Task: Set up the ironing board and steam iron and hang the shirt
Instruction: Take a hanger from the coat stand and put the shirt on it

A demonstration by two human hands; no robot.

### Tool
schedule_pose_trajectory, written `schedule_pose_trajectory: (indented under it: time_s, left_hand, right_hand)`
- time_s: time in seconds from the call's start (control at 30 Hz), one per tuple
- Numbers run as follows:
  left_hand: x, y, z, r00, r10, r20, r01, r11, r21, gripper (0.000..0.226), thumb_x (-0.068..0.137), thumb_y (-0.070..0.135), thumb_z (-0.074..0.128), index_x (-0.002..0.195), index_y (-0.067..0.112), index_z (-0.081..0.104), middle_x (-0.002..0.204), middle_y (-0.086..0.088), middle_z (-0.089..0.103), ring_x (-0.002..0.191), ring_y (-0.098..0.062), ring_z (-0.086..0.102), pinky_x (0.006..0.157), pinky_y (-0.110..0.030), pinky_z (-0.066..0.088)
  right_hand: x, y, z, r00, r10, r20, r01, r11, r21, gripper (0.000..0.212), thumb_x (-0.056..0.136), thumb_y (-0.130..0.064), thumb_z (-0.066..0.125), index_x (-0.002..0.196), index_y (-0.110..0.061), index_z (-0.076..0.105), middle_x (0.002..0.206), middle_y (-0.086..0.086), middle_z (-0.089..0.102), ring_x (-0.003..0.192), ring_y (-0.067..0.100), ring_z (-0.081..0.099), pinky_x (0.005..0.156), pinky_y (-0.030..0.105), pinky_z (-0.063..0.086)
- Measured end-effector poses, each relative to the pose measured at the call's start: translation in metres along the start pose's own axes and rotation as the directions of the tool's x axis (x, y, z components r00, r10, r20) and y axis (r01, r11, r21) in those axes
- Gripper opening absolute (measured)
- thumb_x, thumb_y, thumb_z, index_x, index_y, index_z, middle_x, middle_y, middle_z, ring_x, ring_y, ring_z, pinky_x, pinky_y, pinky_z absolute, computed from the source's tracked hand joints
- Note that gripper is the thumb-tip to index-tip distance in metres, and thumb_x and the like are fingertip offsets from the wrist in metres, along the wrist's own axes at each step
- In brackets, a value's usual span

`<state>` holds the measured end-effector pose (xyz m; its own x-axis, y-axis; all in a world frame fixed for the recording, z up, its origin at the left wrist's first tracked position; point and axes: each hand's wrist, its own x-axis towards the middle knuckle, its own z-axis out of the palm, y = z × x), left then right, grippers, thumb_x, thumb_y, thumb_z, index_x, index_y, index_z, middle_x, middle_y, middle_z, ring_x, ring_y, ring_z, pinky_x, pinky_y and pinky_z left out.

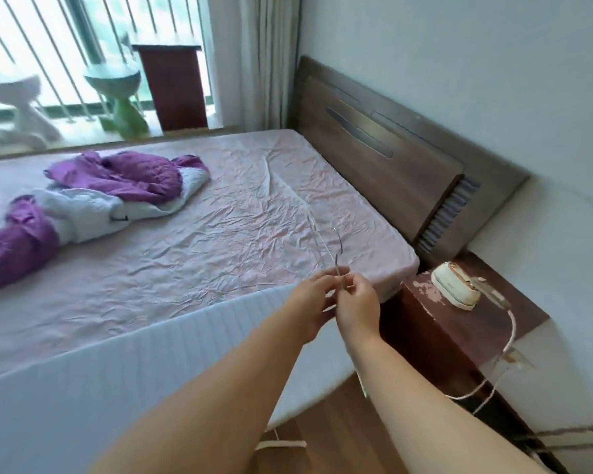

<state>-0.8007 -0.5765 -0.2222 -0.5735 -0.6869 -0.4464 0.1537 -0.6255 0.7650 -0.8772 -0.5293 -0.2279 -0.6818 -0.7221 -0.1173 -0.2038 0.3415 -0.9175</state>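
Observation:
Both hands meet over the bed's near corner and hold a thin wire hanger (317, 246). My left hand (310, 302) and my right hand (356, 302) pinch its lower part, and its hook points up and away. The pale padded ironing board (124, 367) stretches across the foreground beside the bed. A small cream steam iron (454, 285) lies on the worn wooden nightstand (459, 330), with its cord (507, 340) trailing down the front. A purple and white shirt (93, 200) lies crumpled on the pink bed sheet (240, 213) at the left.
A dark wooden headboard (384, 152) stands against the white wall at the right. Beyond the bed are a barred window, curtains (264, 59), two stools (117, 94) and a brown cabinet (172, 83). Wooden floor (322, 429) shows below the board.

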Motion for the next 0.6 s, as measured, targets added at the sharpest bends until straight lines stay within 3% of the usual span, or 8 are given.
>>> schedule_pose_trajectory:
  time_s: [0.2,0.3,0.37,0.5,0.6]
  left_hand:
    - [-0.024,0.014,-0.055,0.954,0.142,-0.262,-0.173,0.98,-0.098,0.024,0.092,0.003,0.056,0.109,0.011,0.071,0.102,-0.008,0.073,0.097,-0.026,0.066,0.103,-0.04,0.047]
    - [-0.041,0.013,-0.072,0.876,0.193,-0.442,-0.266,0.958,-0.109,0.022,0.09,0.003,0.057,0.099,0.015,0.072,0.1,-0.01,0.073,0.096,-0.026,0.066,0.102,-0.04,0.047]
    - [-0.053,0.012,-0.081,0.843,0.203,-0.499,-0.305,0.943,-0.132,0.023,0.09,0.003,0.056,0.105,0.013,0.07,0.106,-0.012,0.074,0.096,-0.025,0.068,0.101,-0.041,0.049]
    - [-0.087,0.013,-0.098,0.771,0.2,-0.605,-0.365,0.917,-0.162,0.028,0.096,0.009,0.053,0.118,0.009,0.069,0.103,-0.007,0.075,0.086,-0.017,0.07,0.068,-0.023,0.057]
    - [-0.117,0.012,-0.112,0.704,0.188,-0.684,-0.397,0.904,-0.16,0.03,0.1,0.012,0.047,0.122,0.011,0.067,0.098,-0.003,0.074,0.078,-0.012,0.069,0.059,-0.019,0.054]
  right_hand:
    - [-0.013,-0.017,0.044,0.961,-0.122,0.247,0.14,0.988,-0.06,0.018,0.087,-0.01,0.057,0.094,-0.024,0.065,0.088,-0.008,0.07,0.088,0.016,0.067,0.074,0.032,0.05]
    - [-0.026,-0.025,0.066,0.928,-0.185,0.325,0.216,0.974,-0.064,0.02,0.084,-0.01,0.058,0.091,-0.028,0.065,0.084,-0.013,0.07,0.086,0.015,0.067,0.083,0.037,0.052]
    - [-0.035,-0.03,0.077,0.895,-0.217,0.389,0.246,0.969,-0.024,0.024,0.081,-0.008,0.055,0.09,-0.028,0.066,0.083,-0.012,0.071,0.085,0.013,0.067,0.083,0.037,0.053]
    - [-0.058,-0.035,0.104,0.756,-0.311,0.576,0.336,0.94,0.066,0.033,0.081,-0.002,0.05,0.09,-0.027,0.068,0.081,-0.009,0.072,0.079,0.011,0.068,0.072,0.032,0.055]
    - [-0.085,-0.038,0.125,0.674,-0.361,0.644,0.382,0.917,0.115,0.036,0.083,0.002,0.051,0.089,-0.029,0.067,0.08,-0.01,0.071,0.075,0.003,0.065,0.065,0.022,0.049]
